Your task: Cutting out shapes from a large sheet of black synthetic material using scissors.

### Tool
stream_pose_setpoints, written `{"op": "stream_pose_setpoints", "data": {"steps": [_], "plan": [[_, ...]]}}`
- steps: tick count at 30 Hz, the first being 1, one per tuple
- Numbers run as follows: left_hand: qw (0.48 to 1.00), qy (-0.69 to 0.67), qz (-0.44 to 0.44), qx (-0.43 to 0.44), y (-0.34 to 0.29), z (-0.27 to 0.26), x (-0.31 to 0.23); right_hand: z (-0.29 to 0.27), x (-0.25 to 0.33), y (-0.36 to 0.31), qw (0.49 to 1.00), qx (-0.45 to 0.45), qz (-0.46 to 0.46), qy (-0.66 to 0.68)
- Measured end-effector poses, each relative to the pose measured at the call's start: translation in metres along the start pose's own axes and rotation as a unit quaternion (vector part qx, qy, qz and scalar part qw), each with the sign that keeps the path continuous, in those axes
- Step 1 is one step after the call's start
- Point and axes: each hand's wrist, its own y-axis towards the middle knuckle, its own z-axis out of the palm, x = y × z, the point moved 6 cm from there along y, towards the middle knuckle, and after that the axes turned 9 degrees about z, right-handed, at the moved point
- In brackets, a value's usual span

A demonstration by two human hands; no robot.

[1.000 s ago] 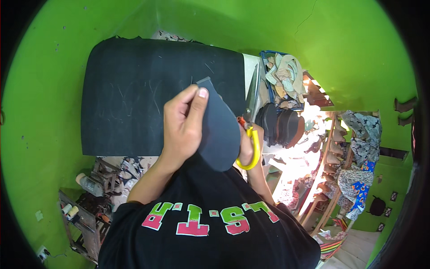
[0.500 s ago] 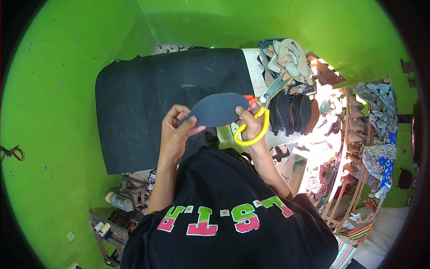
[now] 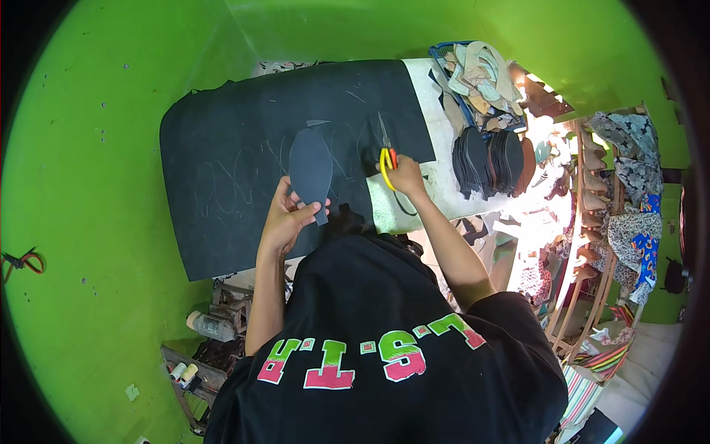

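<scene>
My left hand (image 3: 285, 222) grips a dark grey, sole-shaped piece (image 3: 310, 164) by its narrow lower end, thumb on top and fingers beneath. The wide rounded end points away from me, above a large black sheet (image 3: 222, 133) marked with pale outlines. In my right hand (image 3: 406, 177) is a pair of scissors (image 3: 386, 157) with yellow and red handles. Their blades point away over the right part of the sheet and look nearly closed. A small triangular scrap (image 3: 319, 122) lies just beyond the piece.
Stacks of dark soles (image 3: 470, 163) stand on the pale tabletop (image 3: 423, 89) at right. Behind them a blue basket (image 3: 444, 50) overflows with offcuts. Further right is a wooden rack (image 3: 569, 251) of shoe forms. A low wooden stand (image 3: 177, 355) holds thread spools at lower left.
My right hand has let go of the sole-shaped piece and moved right, turning the scissors away from me. My left hand has swung the piece from crosswise to upright.
</scene>
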Motion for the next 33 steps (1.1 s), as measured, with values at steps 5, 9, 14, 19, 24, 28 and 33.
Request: {"op": "stream_pose_setpoints", "data": {"steps": [5,9,14,19,24,28,33], "plan": [[1.0,0.013,0.007,0.014,-0.007,0.005,-0.006,0.068,-0.039,0.001,0.999,0.036,0.008,-0.026],[0.999,0.008,0.016,0.035,-0.007,0.005,-0.008,0.094,-0.052,-0.013,0.999,-0.016,-0.044,-0.027],[0.999,-0.01,0.027,0.046,-0.01,0.002,-0.013,0.093,-0.044,-0.043,0.994,-0.06,-0.09,-0.001],[0.998,-0.02,0.033,0.059,-0.01,0.002,-0.012,0.071,0.016,-0.08,0.961,0.107,-0.034,0.251],[0.995,-0.02,0.018,0.092,-0.006,0.014,0.001,0.022,0.094,-0.127,0.789,0.218,-0.096,0.566],[0.992,-0.015,0.018,0.124,-0.009,0.032,0.008,-0.005,0.112,-0.119,0.825,0.148,-0.149,0.524],[0.99,0.012,0.01,0.141,-0.017,0.051,0.019,-0.045,0.102,-0.102,0.83,0.091,-0.13,0.534]]}}
